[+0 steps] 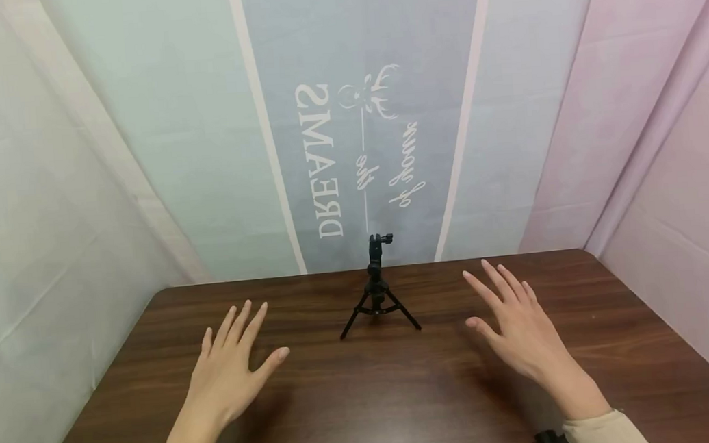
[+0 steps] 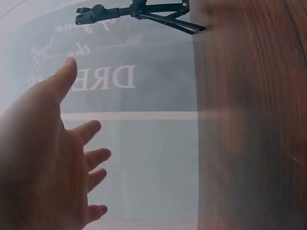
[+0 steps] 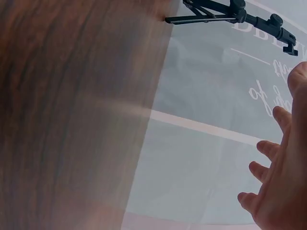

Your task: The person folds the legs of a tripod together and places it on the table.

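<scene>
A small black tripod stands upright on the dark wooden table, near its far edge, with its legs spread. To its left, my left hand hovers over the tabletop, fingers spread and straight, holding nothing. On the other side, my right hand is held above the wood in the same way, thumb toward the tripod. Neither hand touches the tripod. Both wrist views show the tripod too, at the top, beyond the left thumb and the right fingers.
Behind the table hangs a pale curtain with mirrored white lettering and a deer-head print. More fabric closes in the right side, and whitish cloth the left. A black object shows beside the right sleeve.
</scene>
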The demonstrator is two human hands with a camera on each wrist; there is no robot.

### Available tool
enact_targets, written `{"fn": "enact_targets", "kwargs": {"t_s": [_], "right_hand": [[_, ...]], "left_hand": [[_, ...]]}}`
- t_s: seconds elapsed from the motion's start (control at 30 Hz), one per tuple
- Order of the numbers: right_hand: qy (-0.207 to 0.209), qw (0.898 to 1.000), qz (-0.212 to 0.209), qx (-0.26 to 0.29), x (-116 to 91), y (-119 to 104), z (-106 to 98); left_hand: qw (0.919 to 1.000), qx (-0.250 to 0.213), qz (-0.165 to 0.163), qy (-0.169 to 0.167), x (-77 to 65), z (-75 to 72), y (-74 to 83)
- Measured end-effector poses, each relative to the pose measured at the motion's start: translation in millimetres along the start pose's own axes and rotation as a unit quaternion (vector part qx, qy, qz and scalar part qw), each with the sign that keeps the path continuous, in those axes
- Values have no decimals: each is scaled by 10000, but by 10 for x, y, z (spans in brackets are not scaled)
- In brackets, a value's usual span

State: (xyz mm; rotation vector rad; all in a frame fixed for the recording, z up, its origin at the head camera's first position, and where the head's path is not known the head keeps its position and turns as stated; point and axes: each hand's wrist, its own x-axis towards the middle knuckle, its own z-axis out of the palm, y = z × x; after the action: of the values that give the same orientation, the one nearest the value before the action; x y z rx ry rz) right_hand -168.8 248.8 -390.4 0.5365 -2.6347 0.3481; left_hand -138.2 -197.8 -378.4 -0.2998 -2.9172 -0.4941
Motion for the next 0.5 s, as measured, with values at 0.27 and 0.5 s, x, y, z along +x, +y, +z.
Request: {"fn": "enact_targets", "kwargs": {"t_s": [0.27, 0.5], "right_hand": [[-27, 9999, -130, -46, 42, -15, -29], [95, 9982, -533, 241, 120, -21, -44]], "left_hand": [[9985, 29, 542, 9, 80, 70, 63], [9937, 53, 1103, 211, 229, 49, 163]]}}
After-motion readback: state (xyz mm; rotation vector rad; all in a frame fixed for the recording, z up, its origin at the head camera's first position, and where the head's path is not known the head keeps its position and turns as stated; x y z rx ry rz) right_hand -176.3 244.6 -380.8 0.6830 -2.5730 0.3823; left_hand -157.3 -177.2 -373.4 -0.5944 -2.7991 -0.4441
